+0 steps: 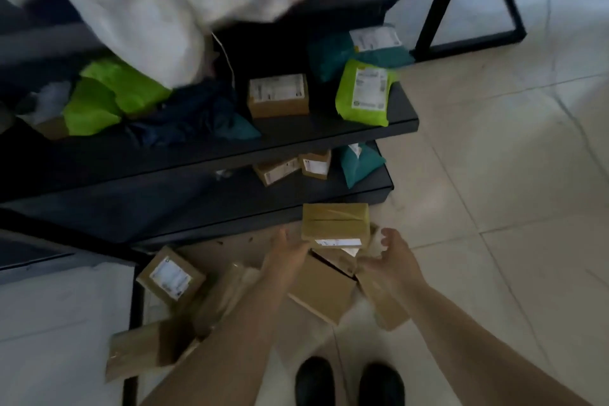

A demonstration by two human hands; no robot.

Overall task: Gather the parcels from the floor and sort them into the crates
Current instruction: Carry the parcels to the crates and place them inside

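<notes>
Your left hand [288, 254] reaches spread toward the cardboard boxes [321, 287] heaped on the floor [494, 208]; your right hand [392, 257] hovers loosely curled, empty. They look stiff and light, so grip the taped box [335, 221] by opposite sides.

The pale tiled floor [494, 175] is carrying a heap of brown cardboard parcels [321, 293] at the foot of a dark shelf rack; one labelled box [169, 275] is lying tilted at the heap's left edge, beside the rack's leg. The middle shelf [296, 138] is holding a labelled cardboard box [278, 95], a lime-green mailer [364, 92] leaning near its right end, a teal mailer [356, 51] behind that, and more green and dark bags at the left. The lower shelf [230, 204] is bearing two small boxes [291, 166] and a teal pouch [359, 161] just beside them.
</notes>
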